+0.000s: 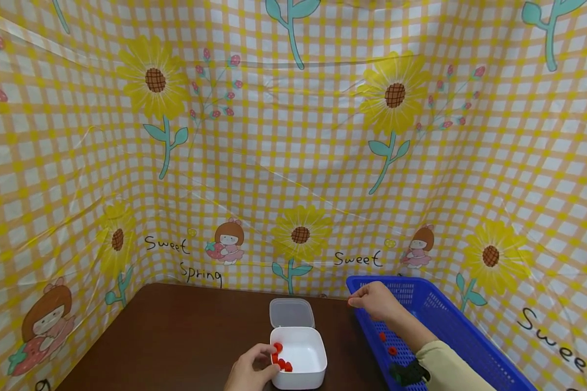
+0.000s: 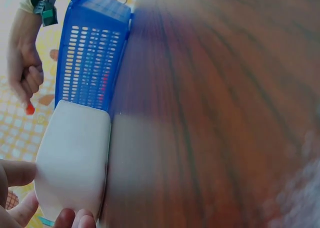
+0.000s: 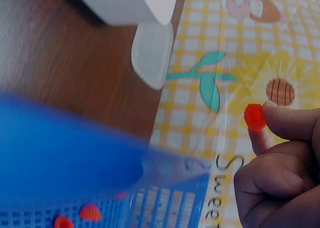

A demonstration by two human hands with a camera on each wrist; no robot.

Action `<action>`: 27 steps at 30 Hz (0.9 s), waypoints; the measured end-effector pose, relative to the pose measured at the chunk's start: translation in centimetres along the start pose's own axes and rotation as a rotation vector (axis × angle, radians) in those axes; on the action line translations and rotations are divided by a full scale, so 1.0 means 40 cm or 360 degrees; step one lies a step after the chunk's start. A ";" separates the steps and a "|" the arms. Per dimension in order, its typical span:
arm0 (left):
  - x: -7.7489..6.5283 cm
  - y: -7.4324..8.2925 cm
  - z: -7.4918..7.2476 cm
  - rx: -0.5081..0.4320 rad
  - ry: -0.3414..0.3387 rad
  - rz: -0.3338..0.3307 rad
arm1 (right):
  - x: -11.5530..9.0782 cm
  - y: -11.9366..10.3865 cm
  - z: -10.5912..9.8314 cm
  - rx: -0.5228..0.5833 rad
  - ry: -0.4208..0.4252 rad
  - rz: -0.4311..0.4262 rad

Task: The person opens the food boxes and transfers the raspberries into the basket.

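My left hand (image 1: 253, 368) holds the near left side of a white plastic box (image 1: 307, 374), its fingers at the rim. Several red toy raspberries (image 1: 281, 363) lie along the left side inside that box. Its clear lid (image 1: 291, 313) is swung back on the far side. Above the far left rim of a blue basket (image 1: 359, 279), my right hand (image 1: 375, 301) pinches one toy raspberry (image 3: 255, 117) between thumb and index finger. The left wrist view shows the box from outside, with fingertips (image 2: 82, 219) against it.
More red toy raspberries (image 3: 90, 212) lie on the basket's slotted floor. The basket stands right of the box on a dark brown table (image 1: 186, 331). A yellow checked cloth (image 1: 293, 179) with printed flowers hangs around the back and sides.
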State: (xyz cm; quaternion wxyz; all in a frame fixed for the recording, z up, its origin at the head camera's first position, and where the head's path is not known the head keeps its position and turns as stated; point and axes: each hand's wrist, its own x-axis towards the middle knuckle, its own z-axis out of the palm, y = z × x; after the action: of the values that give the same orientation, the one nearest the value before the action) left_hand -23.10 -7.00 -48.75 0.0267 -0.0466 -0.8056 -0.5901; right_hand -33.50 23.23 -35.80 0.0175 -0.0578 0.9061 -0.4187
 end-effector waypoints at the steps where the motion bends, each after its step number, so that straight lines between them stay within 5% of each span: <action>1: 0.000 -0.001 0.000 -0.0007 -0.0008 -0.0007 | -0.001 0.006 -0.009 -0.0006 0.0002 0.0002; 27: -0.008 0.000 0.003 -0.0104 -0.0043 -0.0012 | 0.000 0.111 -0.159 -0.0124 -0.0049 -0.0060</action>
State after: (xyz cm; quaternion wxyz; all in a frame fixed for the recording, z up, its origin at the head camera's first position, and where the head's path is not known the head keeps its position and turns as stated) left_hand -22.77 -6.89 -48.82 0.0121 -0.0525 -0.7863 -0.6155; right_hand -34.41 30.90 -35.06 0.0213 -0.0817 0.9201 -0.3824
